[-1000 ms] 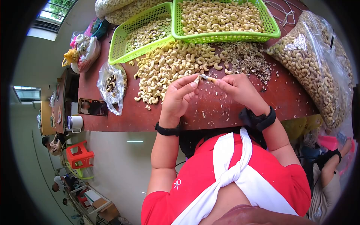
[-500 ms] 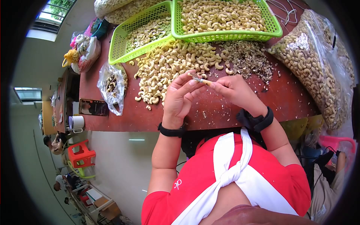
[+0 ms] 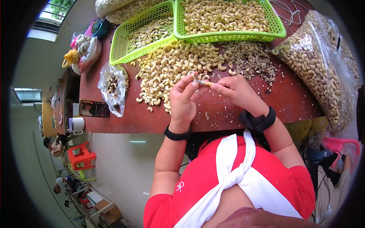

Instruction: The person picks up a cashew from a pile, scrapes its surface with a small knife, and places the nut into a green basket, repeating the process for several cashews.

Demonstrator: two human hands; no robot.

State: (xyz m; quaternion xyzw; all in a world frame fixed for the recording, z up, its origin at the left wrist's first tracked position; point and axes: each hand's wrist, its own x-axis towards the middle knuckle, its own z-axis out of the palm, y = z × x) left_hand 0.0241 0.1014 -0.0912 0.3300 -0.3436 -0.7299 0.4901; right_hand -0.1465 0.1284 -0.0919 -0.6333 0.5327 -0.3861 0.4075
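My left hand (image 3: 183, 99) pinches a cashew nut between thumb and fingertips; most of the nut is hidden by the fingers. Closed around the handle of a small knife (image 3: 206, 83), my right hand (image 3: 236, 90) holds the metal blade against the nut at the left fingertips. Just beyond both hands spreads a heap of pale cashew nuts (image 3: 163, 70) on the red-brown table (image 3: 220, 117). To its right lies a pile of brown skin flakes and broken bits (image 3: 253, 60), with crumbs scattered under my hands.
Two green baskets of cashews, a smaller one (image 3: 117, 49) and a larger one (image 3: 232, 37), stand behind the heap. A big clear bag of cashews (image 3: 315, 60) leans at right. Leftward are a small plastic bag (image 3: 112, 89), a phone (image 3: 94, 108) and a white mug (image 3: 77, 124).
My left hand and wrist have shifted slightly right, and its fingers have turned a little around the nut. The right hand with the knife has barely moved.
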